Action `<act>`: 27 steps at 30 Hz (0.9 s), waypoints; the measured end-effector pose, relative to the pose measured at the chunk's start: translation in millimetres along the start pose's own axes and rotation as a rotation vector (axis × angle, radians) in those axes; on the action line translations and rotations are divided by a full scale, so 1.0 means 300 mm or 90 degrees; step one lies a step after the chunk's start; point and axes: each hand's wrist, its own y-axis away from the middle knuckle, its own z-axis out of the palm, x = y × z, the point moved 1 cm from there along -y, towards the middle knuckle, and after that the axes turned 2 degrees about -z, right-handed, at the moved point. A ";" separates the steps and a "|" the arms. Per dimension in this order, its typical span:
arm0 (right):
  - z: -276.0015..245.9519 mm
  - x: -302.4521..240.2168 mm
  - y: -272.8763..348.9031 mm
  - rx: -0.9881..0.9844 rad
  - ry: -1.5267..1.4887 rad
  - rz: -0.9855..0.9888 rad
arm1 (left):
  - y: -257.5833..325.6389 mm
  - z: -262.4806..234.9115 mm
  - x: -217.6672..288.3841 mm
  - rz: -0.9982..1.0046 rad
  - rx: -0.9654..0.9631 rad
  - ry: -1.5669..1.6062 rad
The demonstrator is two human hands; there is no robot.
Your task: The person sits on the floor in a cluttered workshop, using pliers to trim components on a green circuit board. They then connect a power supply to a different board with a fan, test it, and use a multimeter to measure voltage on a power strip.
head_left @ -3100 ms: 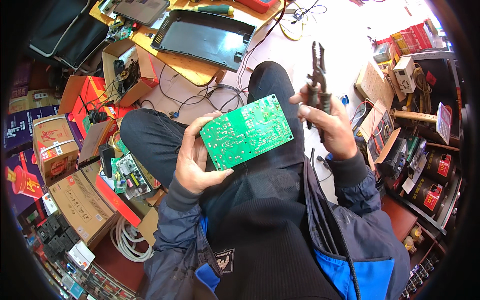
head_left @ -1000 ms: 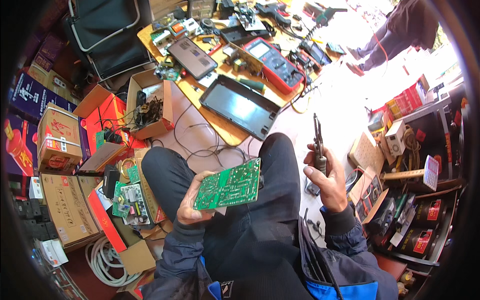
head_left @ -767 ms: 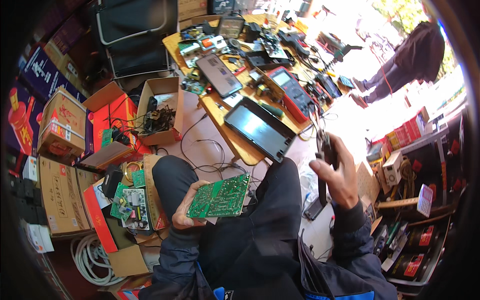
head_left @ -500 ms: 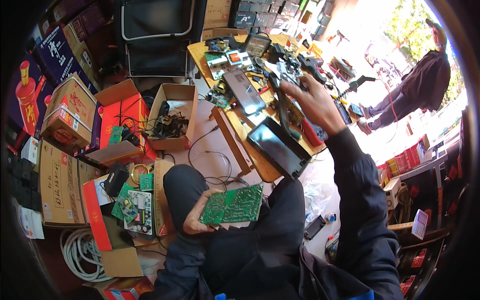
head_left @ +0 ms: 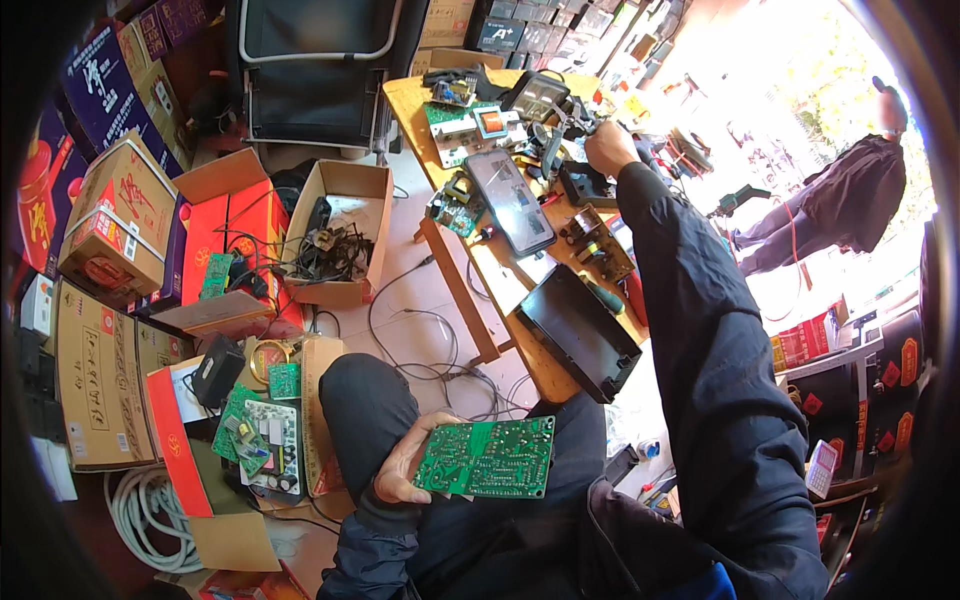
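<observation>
Your left hand grips the green circuit board by its left edge, over your lap. It's light, stiff, fragile w/ solder pins, so hold edges only. Right hand reaches far over the desk, closed among tools; can't tell what it grips.

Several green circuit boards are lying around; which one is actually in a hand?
The large green rectangular circuit board over the lap, gripped by the left hand. The other boards lie on the wooden table or in boxes.
</observation>
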 end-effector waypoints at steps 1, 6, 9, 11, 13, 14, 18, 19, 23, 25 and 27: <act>0.029 -0.019 -0.017 -0.014 0.096 -0.006 | -0.004 0.002 -0.002 0.004 0.001 0.001; 0.059 -0.071 -0.011 0.008 0.003 0.037 | -0.022 0.014 0.002 0.012 0.026 -0.008; 0.032 -0.107 0.018 0.010 0.035 -0.001 | -0.035 0.020 0.001 0.011 0.022 -0.013; -0.012 -0.113 0.050 -0.003 0.051 -0.029 | -0.040 0.025 -0.005 -0.001 0.029 -0.009; -0.081 -0.117 0.100 0.049 0.031 -0.084 | -0.045 0.028 -0.007 -0.020 0.033 0.007; -0.135 -0.111 0.134 0.068 0.015 -0.070 | -0.054 0.029 -0.009 -0.019 0.033 -0.008; -0.383 0.002 0.533 0.163 -0.201 -0.238 | -0.100 0.049 -0.021 -0.038 -0.024 -0.022; -0.445 0.047 0.687 0.146 -0.227 -0.189 | -0.113 0.062 -0.024 -0.055 -0.045 -0.024; -0.585 0.143 1.309 0.148 -0.374 0.039 | -0.143 0.170 -0.073 -0.156 0.052 0.039; -0.569 0.172 1.525 0.144 -0.501 0.230 | -0.167 0.227 -0.108 -0.223 0.066 0.037; -0.516 0.185 1.675 0.132 -0.567 0.371 | -0.211 0.278 -0.145 -0.259 0.048 0.016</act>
